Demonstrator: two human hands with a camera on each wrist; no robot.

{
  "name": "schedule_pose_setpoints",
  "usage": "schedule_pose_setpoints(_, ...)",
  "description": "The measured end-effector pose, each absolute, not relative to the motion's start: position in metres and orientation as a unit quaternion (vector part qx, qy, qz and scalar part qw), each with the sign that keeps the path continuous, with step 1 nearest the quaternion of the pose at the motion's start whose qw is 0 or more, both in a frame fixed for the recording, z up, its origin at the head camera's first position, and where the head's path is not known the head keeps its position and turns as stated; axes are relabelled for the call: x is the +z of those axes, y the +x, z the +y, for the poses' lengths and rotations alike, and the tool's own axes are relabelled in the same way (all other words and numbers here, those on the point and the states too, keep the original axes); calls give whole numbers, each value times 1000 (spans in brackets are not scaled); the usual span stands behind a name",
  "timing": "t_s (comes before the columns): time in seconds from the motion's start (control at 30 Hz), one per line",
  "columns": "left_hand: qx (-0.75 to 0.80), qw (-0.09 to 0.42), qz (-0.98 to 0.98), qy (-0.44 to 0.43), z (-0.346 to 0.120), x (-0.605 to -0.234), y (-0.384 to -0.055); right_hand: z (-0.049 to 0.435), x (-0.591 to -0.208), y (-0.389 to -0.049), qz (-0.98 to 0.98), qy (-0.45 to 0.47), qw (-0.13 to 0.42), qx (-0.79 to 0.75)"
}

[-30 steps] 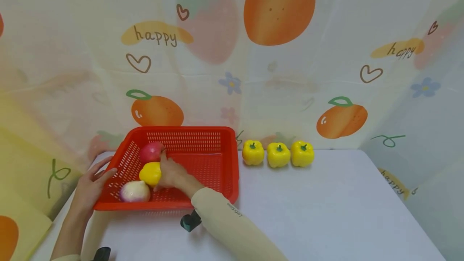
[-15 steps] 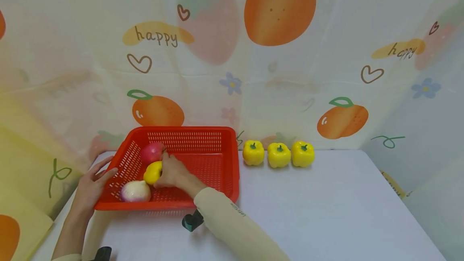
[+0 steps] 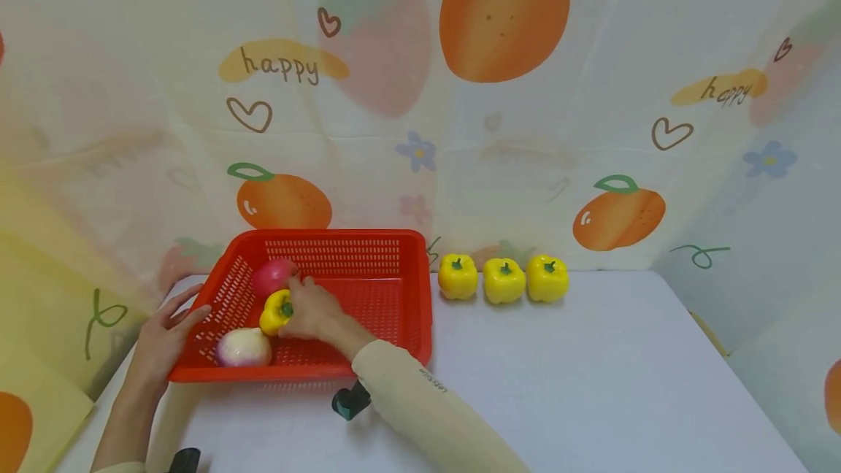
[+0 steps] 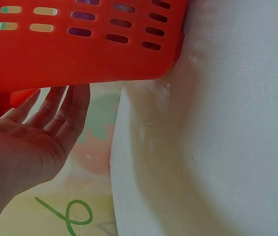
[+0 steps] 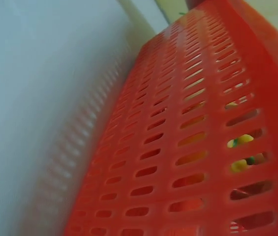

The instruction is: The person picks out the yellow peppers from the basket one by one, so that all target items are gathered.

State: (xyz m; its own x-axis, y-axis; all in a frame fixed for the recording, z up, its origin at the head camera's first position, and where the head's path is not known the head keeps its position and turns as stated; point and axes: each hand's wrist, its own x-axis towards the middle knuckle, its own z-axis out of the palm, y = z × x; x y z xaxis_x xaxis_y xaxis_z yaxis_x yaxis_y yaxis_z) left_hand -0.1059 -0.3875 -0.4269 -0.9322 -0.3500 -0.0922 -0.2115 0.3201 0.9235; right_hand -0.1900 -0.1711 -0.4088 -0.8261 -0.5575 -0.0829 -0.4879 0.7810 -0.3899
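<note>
In the head view, my right hand (image 3: 317, 311) is inside a red plastic basket (image 3: 410, 305), fingers and thumb round the right side of a yellow bell pepper (image 3: 271, 314). The pepper lies on its side, green stem toward the palm. Behind it is a pinkish-red round fruit or vegetable (image 3: 271, 277), close to my fingertips. A white and purple turnip or onion (image 3: 244, 348) sits at the near left corner. My left hand (image 3: 163, 341) holds the basket's left rim; in the left wrist view its fingers (image 4: 77, 110) reach up against the outside. The right wrist view shows mostly the slotted basket wall (image 5: 173, 137).
Three yellow bell peppers (image 3: 504, 281) stand in a row right of the basket, at the back of the white table (image 3: 591, 378). A printed cloth (image 3: 525, 152) hangs close behind the basket and table.
In my right hand the yellow pepper has shifted slightly right and turned, so its green stem now shows. My left hand stays on the rim.
</note>
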Motion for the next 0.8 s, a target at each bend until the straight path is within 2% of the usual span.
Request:
schedule_pose_setpoints(0.63, -559, 71, -810, 164, -387, -428, -105, -163, -403, -187, 929, -259, 102, -244)
schedule_pose_setpoints(0.8, -560, 71, -809, 163, -388, -428, -105, -159, -396, -186, 931, -276, 88, -224)
